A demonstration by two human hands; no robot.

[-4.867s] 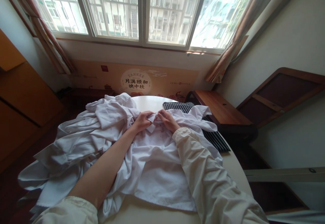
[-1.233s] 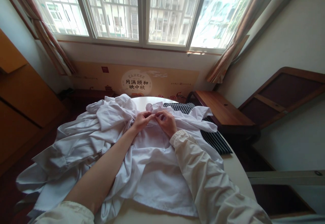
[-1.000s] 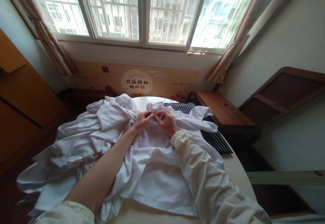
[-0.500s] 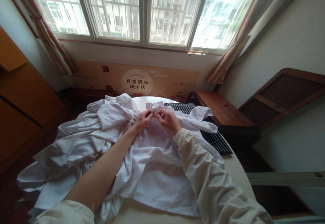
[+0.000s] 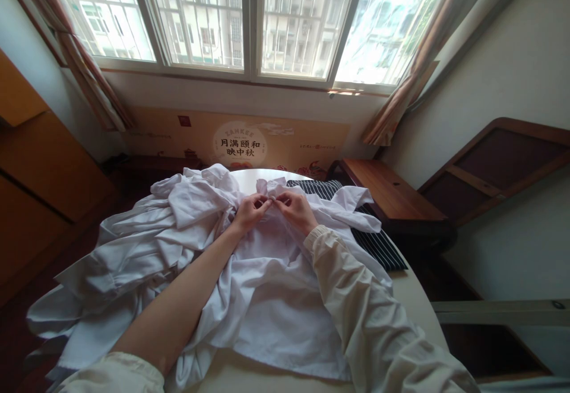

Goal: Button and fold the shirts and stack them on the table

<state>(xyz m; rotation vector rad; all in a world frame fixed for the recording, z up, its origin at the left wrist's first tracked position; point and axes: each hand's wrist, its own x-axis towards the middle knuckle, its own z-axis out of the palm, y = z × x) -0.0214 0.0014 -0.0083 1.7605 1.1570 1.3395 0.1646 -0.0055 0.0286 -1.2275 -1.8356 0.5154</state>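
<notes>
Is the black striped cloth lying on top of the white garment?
No, a part of the white garment lies over the black striped cloth.

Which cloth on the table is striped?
The white-striped black cloth on the right of the table, partly under the white garment that the left hand and right hand pinch; that garment and the white heap at left are plain.

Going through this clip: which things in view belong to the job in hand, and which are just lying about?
In use:
- left hand and right hand, fingertips together at the cloth
- white cloth they pinch
- table beneath it

Lying about, apparently:
- black striped cloth, partly covered
- printed banner

Unclear: white heap at left, possibly separate.
</notes>
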